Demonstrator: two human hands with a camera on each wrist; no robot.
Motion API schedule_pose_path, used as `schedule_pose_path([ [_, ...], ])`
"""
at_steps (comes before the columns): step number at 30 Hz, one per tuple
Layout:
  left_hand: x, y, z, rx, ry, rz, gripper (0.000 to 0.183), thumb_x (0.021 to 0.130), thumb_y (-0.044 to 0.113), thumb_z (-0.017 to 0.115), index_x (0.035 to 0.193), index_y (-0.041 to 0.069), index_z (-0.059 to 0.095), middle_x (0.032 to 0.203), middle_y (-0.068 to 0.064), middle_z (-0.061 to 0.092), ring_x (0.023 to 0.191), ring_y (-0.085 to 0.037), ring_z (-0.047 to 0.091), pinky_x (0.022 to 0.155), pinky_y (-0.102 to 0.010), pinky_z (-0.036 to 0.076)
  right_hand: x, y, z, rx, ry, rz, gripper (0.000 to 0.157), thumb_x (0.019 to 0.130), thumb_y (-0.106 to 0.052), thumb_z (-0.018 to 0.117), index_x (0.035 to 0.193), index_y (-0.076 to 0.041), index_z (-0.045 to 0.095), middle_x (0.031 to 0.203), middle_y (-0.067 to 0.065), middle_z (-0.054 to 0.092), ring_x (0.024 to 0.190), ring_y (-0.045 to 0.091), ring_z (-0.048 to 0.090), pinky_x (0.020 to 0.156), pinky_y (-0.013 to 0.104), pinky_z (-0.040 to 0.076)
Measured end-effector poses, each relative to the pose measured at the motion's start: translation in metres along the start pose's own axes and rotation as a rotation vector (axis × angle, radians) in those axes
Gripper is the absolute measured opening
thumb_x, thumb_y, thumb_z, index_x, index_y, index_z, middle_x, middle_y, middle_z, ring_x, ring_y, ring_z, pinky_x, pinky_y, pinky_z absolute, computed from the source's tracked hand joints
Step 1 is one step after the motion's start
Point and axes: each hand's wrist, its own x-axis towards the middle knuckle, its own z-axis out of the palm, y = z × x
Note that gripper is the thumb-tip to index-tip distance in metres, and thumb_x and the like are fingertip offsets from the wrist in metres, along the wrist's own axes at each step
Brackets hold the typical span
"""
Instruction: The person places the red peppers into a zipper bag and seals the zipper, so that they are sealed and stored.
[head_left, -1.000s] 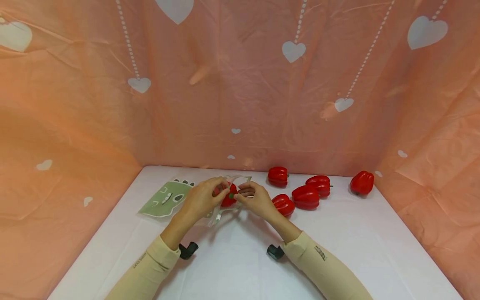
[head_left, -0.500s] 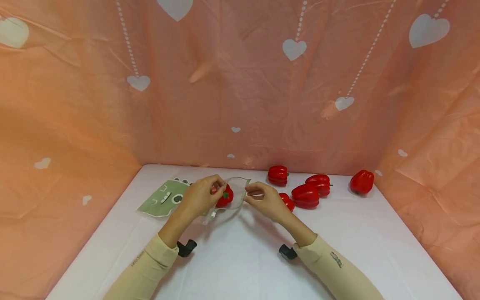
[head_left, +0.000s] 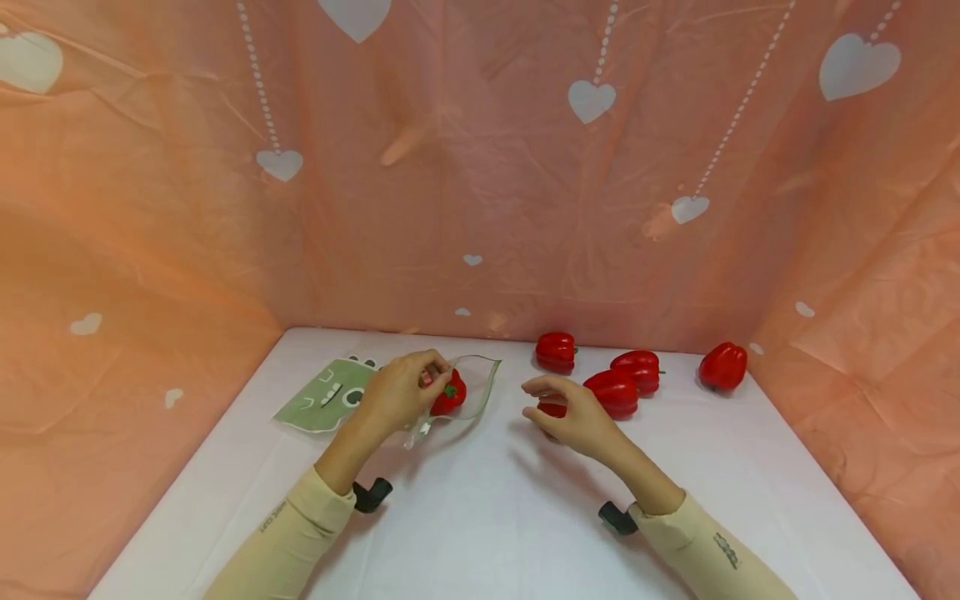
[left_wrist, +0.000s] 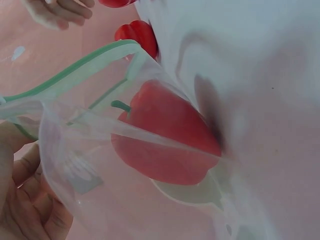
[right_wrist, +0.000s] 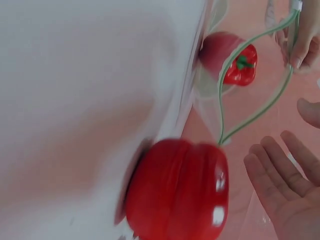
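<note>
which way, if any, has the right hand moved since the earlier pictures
Yes, to the right: in the head view, the right hand has gone from left of the rearmost red pepper to in front of it, away from the clear bag.

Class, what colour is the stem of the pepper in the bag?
Green; the stem shows best in the right wrist view.

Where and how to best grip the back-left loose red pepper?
Likely across the mid-body of that red pepper, from above and the near side, with the free right hand: it lies sideways, stem pointing right, and the backdrop rises close behind.
</note>
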Motion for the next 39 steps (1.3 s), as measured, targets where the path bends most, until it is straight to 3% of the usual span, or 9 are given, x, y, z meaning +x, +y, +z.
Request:
schedule_pose_path([
  [8, 0.000, 0.001, -0.001, -0.006, -0.012, 0.003, 0.006, 0.099, 0.022, 0.078, 0.104, 0.017, 0.076, 0.088, 0.006, 0.071, 0.080, -0.014, 0.065, 0.067, -0.035, 0.053, -0.013, 0.006, -0.018, -0.064, 0.022, -0.019, 0.043, 0.094, -0.013, 0.083, 0.134, -0.006, 0.069, 0.132, 0.013, 0.071, 0.123, 0.037, 0.070, 0.099, 0.056, 0.057],
  [15, 0.001, 0.001, -0.002, 0.006, -0.010, 0.011, 0.007, 0.100, 0.023, 0.077, 0.104, 0.018, 0.076, 0.089, 0.006, 0.072, 0.080, -0.014, 0.066, 0.067, -0.034, 0.053, -0.013, 0.007, -0.035, -0.180, 0.050, -0.023, 0.048, 0.093, -0.018, 0.085, 0.138, -0.012, 0.068, 0.137, 0.009, 0.070, 0.128, 0.037, 0.066, 0.099, 0.053, 0.058],
  [26, 0.000, -0.001, -0.003, 0.004, -0.021, 0.013, 0.006, 0.099, 0.022, 0.078, 0.104, 0.017, 0.076, 0.088, 0.005, 0.072, 0.080, -0.015, 0.066, 0.067, -0.034, 0.054, -0.014, 0.023, -0.048, -0.236, -0.046, -0.040, 0.060, 0.093, -0.022, 0.086, 0.145, -0.006, 0.061, 0.143, 0.017, 0.065, 0.129, 0.044, 0.062, 0.101, 0.057, 0.056],
  [39, -0.001, -0.001, -0.001, -0.001, -0.024, 0.016, 0.006, 0.099, 0.022, 0.079, 0.103, 0.018, 0.077, 0.087, 0.007, 0.071, 0.079, -0.013, 0.065, 0.066, -0.033, 0.053, -0.013, 0.041, -0.044, -0.240, -0.160, 0.149, 0.083, 0.093, -0.041, 0.084, 0.161, -0.016, 0.045, 0.157, 0.017, 0.052, 0.145, 0.043, 0.048, 0.109, 0.064, 0.048],
])
